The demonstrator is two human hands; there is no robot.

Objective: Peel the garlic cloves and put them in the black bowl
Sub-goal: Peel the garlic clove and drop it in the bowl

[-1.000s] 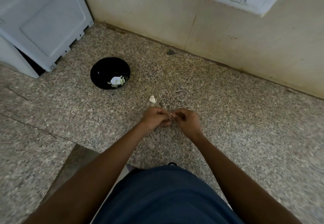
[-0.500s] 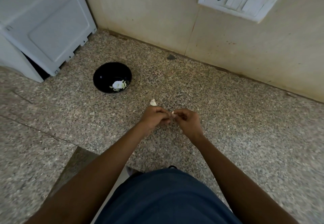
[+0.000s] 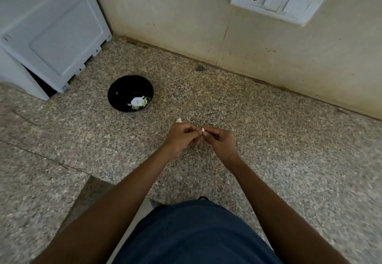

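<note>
**A:** so where's the garlic at in this shot?

**B:** dead centre of the frame. The left hand (image 3: 182,136) and right hand (image 3: 222,141) are bunched up together over the speckled stone counter (image 3: 289,139), fingers curled, both pinching one small pale garlic clove (image 3: 203,129) right between their fingertips. Can't tell how much skin is on it, too tiny.

**A:** and the bowl?

**B:** black bowl (image 3: 115,96) sits left of centre and a bit higher in the frame, well apart from the hands. There's a white garlic piece plus some pale bits (image 3: 138,102) lying in its bottom.

**A:** anything else lying around?

**B:** a little whitish scrap (image 3: 178,120) on the counter just above the left hand. White appliance (image 3: 51,32) upper left, switch plate (image 3: 278,2) on the wall upper right.
</note>
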